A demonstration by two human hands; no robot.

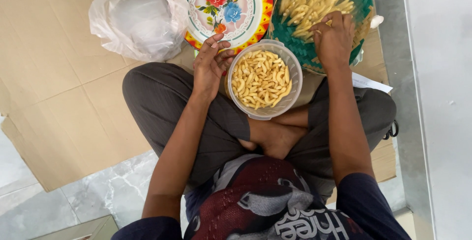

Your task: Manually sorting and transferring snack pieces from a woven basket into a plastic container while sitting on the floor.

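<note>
I sit cross-legged on flattened cardboard. A clear plastic bowl (293,64) full of small pale yellow seeds rests on my crossed legs. My left hand (210,65) hovers beside the bowl's left rim, fingers curled together as if pinching something small; what it holds is too small to tell. My right hand (334,38) reaches into a green woven basket (361,4) filled with pale pods, its fingers bent down among them. A round metal tray (255,11) painted with flowers and a red-yellow border lies just beyond the bowl.
A crumpled clear plastic bag (137,16) sits left of the tray. Cardboard (54,87) covers the marble floor (113,191) under me. A white sheet of paper (371,82) pokes out under the basket. A pale wall or panel (437,97) runs along the right.
</note>
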